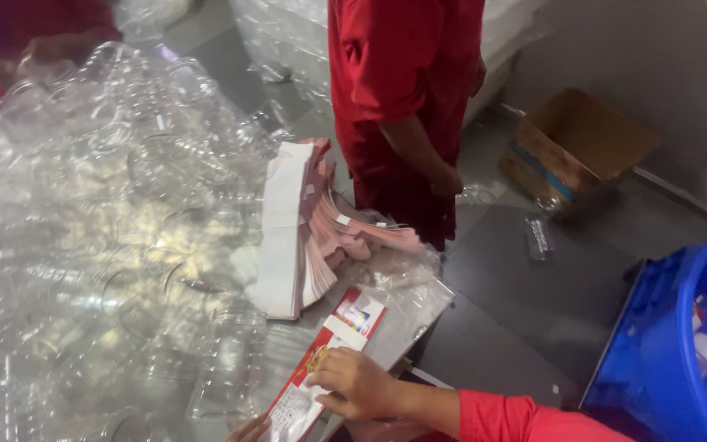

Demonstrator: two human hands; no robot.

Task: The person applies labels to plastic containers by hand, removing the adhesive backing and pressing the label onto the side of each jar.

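Far left, a big heap of clear plastic jars (100, 245) covers the table (407, 321), lying every way and piled loosely, as if tipped out in bulk. Another person's hand and dark red sleeve (38, 41) show at the top left edge, behind the heap.

Just right of the jars lies a thick stack of labels (304, 237), white on the back and pink along the fanned edges. It sits near the table's edge, within easy reach of whoever stands there. A crumpled clear plastic bag (398, 274) lies beside it on the table corner.

At the bottom, one red and white label (329, 360) lies flat on the table, apart from the stack. The left hand (249, 430) shows only as fingertips at the lower edge, touching the near end of that label; how wide its fingers are I cannot tell. The right hand (358, 383), in a red sleeve, rests on top of the label with fingers curled narrow and pressed down on it, which seems to pin the sheet flat.

Behind the stack a co-worker in red (403, 98) stands close to the table, arm hanging down. On the grey floor lies a small clear piece of plastic (538, 237). Further right an open cardboard box (578, 147) stands tilted against the wall. At the far right a blue bin (681, 344) holds some scraps
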